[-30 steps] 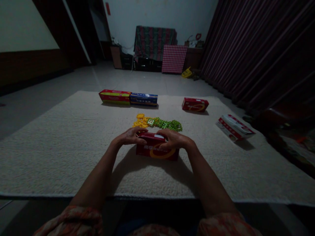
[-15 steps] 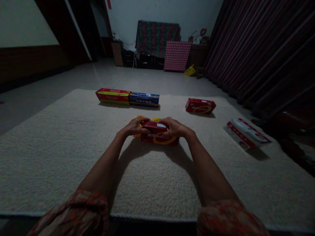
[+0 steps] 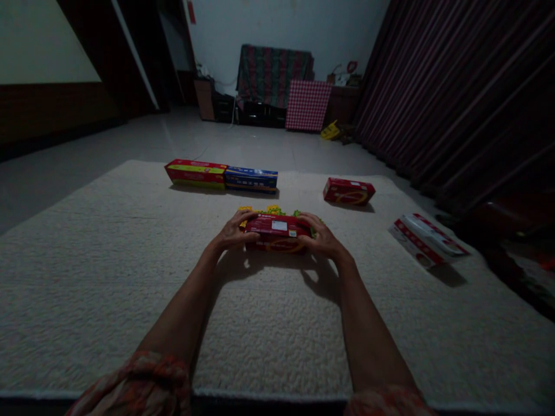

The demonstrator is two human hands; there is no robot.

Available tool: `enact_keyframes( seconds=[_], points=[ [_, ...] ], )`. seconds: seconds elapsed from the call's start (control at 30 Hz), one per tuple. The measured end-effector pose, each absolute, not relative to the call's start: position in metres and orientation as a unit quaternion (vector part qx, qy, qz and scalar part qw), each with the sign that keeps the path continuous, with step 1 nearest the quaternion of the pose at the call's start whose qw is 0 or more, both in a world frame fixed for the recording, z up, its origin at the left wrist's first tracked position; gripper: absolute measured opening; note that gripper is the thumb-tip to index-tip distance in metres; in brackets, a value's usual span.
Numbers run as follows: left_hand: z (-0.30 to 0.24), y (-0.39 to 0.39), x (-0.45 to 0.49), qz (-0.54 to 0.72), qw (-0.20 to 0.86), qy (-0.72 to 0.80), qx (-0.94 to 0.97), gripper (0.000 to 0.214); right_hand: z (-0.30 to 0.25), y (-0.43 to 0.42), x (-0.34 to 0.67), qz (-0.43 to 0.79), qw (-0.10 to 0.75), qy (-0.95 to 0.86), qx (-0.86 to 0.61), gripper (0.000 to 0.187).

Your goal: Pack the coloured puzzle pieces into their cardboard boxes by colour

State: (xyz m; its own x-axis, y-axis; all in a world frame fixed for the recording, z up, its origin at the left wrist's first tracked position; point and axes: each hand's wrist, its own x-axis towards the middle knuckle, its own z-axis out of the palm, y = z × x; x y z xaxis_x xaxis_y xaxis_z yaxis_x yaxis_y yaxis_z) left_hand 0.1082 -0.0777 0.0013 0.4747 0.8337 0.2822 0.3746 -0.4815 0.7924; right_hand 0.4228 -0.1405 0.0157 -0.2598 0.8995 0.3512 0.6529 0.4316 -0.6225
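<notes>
Both hands grip a long red carton (image 3: 280, 226) on the pale quilted mat (image 3: 269, 323). My left hand (image 3: 235, 232) is wrapped round its left end, thumb toward me and fingers behind. At the other end my right hand (image 3: 323, 237) holds it the same way. The carton's top, with a white label, shows toward me; its front below is in shadow. Just behind it, bits of something yellow (image 3: 273, 209) and something green (image 3: 313, 231) peek out, mostly hidden by the carton and my fingers.
Farther back lie a red-and-yellow-green box (image 3: 195, 174) and a blue box (image 3: 251, 180), end to end. A second red carton (image 3: 349, 192) sits back right. A white-and-red package (image 3: 427, 240) lies at the right. Beyond the mat are a cloth-draped cabinet and a dark curtain (image 3: 338, 63).
My right hand has shifted outward to the carton's right end. More of the carton's top and label now shows, and more green appears behind it. The view has shifted slightly.
</notes>
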Motion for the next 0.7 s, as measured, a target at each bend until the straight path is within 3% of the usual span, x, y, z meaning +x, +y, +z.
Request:
enact_keyframes(
  seconds=[0.23, 0.7],
  points=[
    [-0.015, -0.086, 0.121, 0.415, 0.391, 0.382, 0.728, 0.073, -0.013, -0.137, 0.429, 0.252, 0.440, -0.713, -0.485, 0.057],
    [-0.012, -0.084, 0.120, 0.356, 0.404, 0.379, 0.753, 0.094, 0.001, -0.135, 0.425, 0.293, 0.334, -0.728, -0.523, 0.085]
  ],
)
